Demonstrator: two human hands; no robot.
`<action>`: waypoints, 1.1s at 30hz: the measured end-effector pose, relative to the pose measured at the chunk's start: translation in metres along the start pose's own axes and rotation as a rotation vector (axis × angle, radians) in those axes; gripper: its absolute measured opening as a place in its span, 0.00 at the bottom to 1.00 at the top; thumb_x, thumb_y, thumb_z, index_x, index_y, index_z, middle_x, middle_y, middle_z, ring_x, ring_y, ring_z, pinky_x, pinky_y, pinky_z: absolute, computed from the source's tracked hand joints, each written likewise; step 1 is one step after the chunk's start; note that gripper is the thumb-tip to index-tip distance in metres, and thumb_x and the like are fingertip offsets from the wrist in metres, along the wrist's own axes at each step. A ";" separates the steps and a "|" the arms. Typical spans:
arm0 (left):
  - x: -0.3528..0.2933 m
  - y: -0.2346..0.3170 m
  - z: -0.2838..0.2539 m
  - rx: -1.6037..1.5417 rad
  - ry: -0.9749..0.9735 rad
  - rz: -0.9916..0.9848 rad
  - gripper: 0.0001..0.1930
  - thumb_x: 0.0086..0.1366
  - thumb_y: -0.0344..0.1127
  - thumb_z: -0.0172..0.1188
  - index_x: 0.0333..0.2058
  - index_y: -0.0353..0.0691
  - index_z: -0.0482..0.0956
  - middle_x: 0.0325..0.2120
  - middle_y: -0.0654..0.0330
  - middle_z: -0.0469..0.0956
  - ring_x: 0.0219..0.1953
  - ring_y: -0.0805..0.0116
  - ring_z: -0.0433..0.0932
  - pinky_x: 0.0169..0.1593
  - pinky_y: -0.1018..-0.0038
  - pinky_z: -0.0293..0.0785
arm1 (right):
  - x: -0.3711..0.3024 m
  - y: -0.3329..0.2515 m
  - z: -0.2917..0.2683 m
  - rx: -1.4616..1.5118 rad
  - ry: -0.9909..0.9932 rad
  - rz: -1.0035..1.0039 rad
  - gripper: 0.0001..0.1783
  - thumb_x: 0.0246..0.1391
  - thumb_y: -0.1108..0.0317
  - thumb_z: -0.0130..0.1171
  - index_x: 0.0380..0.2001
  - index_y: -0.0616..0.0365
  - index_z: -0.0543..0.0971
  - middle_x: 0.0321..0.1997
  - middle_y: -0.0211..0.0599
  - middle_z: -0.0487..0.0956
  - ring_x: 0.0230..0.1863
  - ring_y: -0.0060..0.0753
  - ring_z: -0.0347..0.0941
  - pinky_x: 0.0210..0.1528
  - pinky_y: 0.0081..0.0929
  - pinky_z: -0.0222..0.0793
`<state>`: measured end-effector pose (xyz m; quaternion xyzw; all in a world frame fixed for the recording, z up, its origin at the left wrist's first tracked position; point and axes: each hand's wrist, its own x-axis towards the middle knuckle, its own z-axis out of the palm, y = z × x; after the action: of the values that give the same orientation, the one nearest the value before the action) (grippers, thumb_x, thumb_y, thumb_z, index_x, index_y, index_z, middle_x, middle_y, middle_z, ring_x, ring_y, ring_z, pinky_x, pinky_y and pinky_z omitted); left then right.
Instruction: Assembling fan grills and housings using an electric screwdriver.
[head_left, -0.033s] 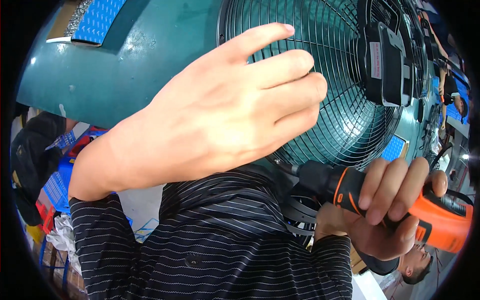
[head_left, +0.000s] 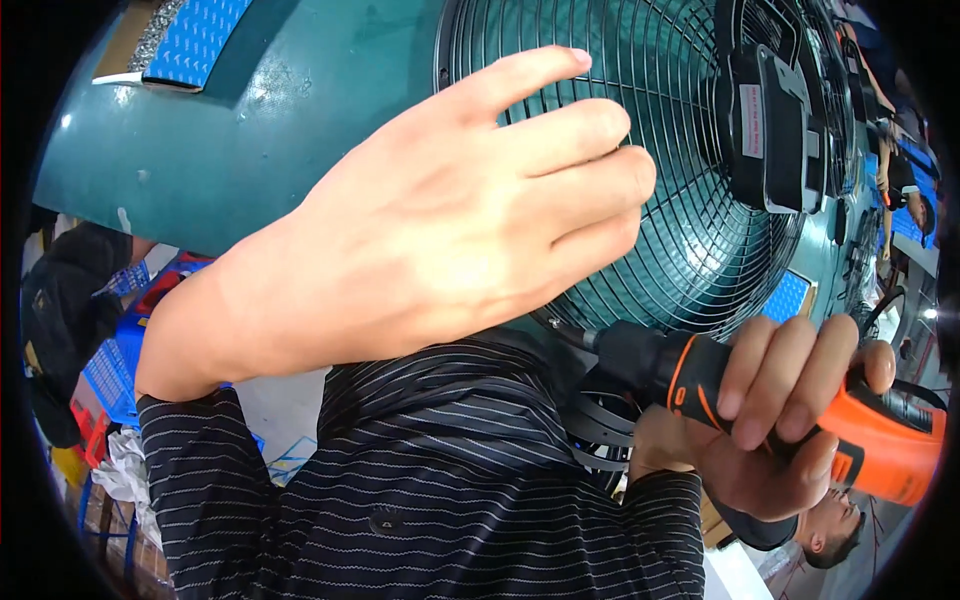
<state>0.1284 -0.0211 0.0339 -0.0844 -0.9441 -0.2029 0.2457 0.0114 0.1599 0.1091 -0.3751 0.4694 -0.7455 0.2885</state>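
Note:
A black wire fan guard [head_left: 690, 285] lies on the green table, with a black fan motor [head_left: 785, 135] at its middle. Over the guard's left side reaches my left hand [head_left: 440, 220], back upward and fingers stretched out and slightly bent. Its thumb and palm are hidden, and I see nothing held in it. My right hand [head_left: 775, 410] is wrapped round an orange and black power screwdriver [head_left: 890, 445]. The tool points left, its bit end near the guard's closest rim; whether it touches a screw there I cannot tell.
On the green table [head_left: 180, 160] stands an open blue-and-white box [head_left: 200, 45] of small metal parts, far left. Another blue box [head_left: 790, 295] sits right of the guard. Blue crates [head_left: 115, 380] are at left below the table. A person [head_left: 825, 530] shows at lower right.

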 end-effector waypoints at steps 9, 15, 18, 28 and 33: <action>0.005 0.000 0.002 0.004 -0.054 0.049 0.15 0.49 0.34 0.58 0.35 0.34 0.78 0.41 0.58 0.75 0.51 0.62 0.74 0.62 0.58 0.67 | 0.002 0.000 0.010 -0.077 -0.023 -0.032 0.25 0.56 0.68 0.62 0.52 0.60 0.63 0.29 0.28 0.68 0.24 0.21 0.66 0.30 0.23 0.65; 0.008 -0.004 0.009 0.100 -0.049 0.099 0.08 0.53 0.37 0.60 0.30 0.43 0.79 0.32 0.68 0.70 0.44 0.72 0.70 0.52 0.74 0.67 | 0.001 -0.002 0.020 -0.134 -0.026 0.008 0.26 0.57 0.68 0.62 0.54 0.59 0.61 0.30 0.29 0.69 0.24 0.22 0.67 0.29 0.23 0.65; 0.007 -0.004 0.008 0.075 -0.035 0.090 0.07 0.53 0.36 0.60 0.30 0.43 0.78 0.32 0.67 0.71 0.45 0.73 0.70 0.52 0.74 0.67 | 0.000 -0.004 0.021 -0.194 -0.076 0.003 0.27 0.57 0.68 0.62 0.54 0.57 0.60 0.30 0.29 0.69 0.23 0.22 0.67 0.29 0.23 0.66; 0.005 -0.006 0.012 0.056 0.004 0.099 0.07 0.50 0.34 0.63 0.29 0.43 0.79 0.33 0.68 0.72 0.45 0.72 0.71 0.52 0.74 0.68 | -0.019 0.011 0.040 -0.263 -0.007 -0.219 0.28 0.58 0.70 0.60 0.58 0.62 0.60 0.31 0.35 0.67 0.23 0.23 0.67 0.27 0.23 0.67; 0.002 -0.008 0.011 0.057 0.035 0.100 0.09 0.47 0.34 0.66 0.29 0.44 0.80 0.33 0.69 0.73 0.45 0.73 0.71 0.51 0.74 0.68 | -0.018 0.009 0.039 -0.375 -0.095 -0.210 0.27 0.59 0.72 0.57 0.57 0.63 0.60 0.33 0.35 0.67 0.24 0.23 0.69 0.29 0.22 0.67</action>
<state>0.1199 -0.0233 0.0236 -0.1208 -0.9397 -0.1651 0.2740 0.0545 0.1513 0.1071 -0.5036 0.5439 -0.6528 0.1562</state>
